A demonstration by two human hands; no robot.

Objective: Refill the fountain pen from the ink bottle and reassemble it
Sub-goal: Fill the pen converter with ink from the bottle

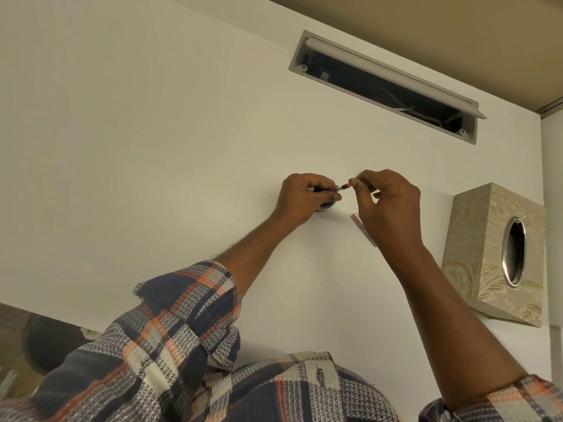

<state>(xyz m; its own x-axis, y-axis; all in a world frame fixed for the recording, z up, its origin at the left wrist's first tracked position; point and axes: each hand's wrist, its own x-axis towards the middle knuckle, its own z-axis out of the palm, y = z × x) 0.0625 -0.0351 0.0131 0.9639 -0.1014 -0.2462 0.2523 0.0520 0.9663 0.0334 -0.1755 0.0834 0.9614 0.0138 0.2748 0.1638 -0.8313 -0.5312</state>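
Left of the beige patterned tissue box [493, 254], our left hand [301, 199] grips the dark pen section [323, 188]; our right hand [387, 202] pinches its small red-tipped converter [344, 186] above the white desk [152, 147].

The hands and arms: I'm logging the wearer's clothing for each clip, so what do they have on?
Both the left hand and the right hand are bare: no gloves, and no rings or watch that I can make out. The forearms are uncovered too. The plaid shirt sleeves, woven in navy, orange, grey and cream checks, are pushed up towards the elbows, bunched in folds.
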